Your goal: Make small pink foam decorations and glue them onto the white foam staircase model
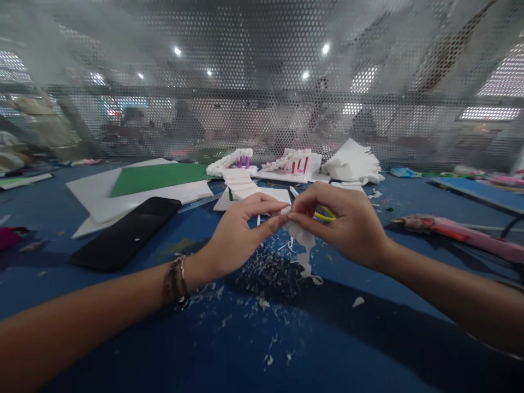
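Observation:
My left hand (241, 232) and my right hand (339, 218) meet over the blue table (286, 338), both pinched on a small white foam piece (301, 240) that hangs down between the fingertips. A yellow ring-shaped thing (325, 214) shows under the fingers of my right hand; I cannot tell whether it is held. White foam crumbs (266, 273) lie scattered on the table right below the hands. A beaded bracelet (176, 281) sits on my left wrist.
A black phone (126, 232) lies left of the hands, beside white boards (94, 191) and a green sheet (159, 177). Small white foam models with pink posts (295, 161) and a heap of white foam (354, 161) stand behind. A pink tool (458, 232) lies right. Perforated mesh (262, 82) closes the back.

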`<move>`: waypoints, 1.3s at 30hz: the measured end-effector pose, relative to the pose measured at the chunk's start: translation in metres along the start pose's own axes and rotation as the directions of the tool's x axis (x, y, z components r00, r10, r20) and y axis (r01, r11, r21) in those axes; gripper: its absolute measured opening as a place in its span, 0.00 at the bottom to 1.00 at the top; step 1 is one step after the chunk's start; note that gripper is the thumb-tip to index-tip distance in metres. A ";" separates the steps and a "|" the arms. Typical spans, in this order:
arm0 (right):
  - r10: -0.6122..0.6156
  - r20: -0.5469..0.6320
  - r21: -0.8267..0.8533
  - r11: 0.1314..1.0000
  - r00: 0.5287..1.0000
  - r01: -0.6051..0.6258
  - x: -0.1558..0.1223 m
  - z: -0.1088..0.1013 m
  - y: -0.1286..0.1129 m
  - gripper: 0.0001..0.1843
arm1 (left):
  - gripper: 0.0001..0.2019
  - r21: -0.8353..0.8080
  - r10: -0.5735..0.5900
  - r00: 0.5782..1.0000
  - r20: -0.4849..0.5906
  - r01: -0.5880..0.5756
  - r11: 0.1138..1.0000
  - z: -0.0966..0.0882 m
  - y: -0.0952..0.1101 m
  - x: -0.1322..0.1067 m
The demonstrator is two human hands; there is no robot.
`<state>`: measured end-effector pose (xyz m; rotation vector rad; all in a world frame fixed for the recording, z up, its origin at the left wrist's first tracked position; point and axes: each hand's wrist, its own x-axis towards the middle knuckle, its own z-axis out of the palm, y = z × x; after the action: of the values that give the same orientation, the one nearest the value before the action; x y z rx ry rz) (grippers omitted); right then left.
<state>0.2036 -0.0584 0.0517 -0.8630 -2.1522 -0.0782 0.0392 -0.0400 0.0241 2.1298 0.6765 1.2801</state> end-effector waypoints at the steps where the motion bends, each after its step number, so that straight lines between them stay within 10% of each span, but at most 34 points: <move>1: -0.008 0.002 -0.024 1.000 1.000 0.008 0.001 0.000 0.000 0.04 | 0.08 -0.008 -0.015 1.000 0.017 0.015 1.000 0.000 0.000 0.000; 21: 0.181 0.143 0.436 0.871 0.973 -0.226 0.000 0.003 0.003 0.05 | 0.03 -0.610 -0.268 0.952 0.148 0.302 0.732 0.002 -0.011 0.001; 39: 0.011 -0.025 0.154 0.988 1.000 -0.007 -0.003 0.004 -0.002 0.01 | 0.08 -0.329 -0.275 0.961 -0.032 0.250 0.910 0.003 0.004 -0.001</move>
<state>0.2010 -0.0603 0.0468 -0.7778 -2.1000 0.0801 0.0421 -0.0442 0.0253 1.6696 0.7052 1.2339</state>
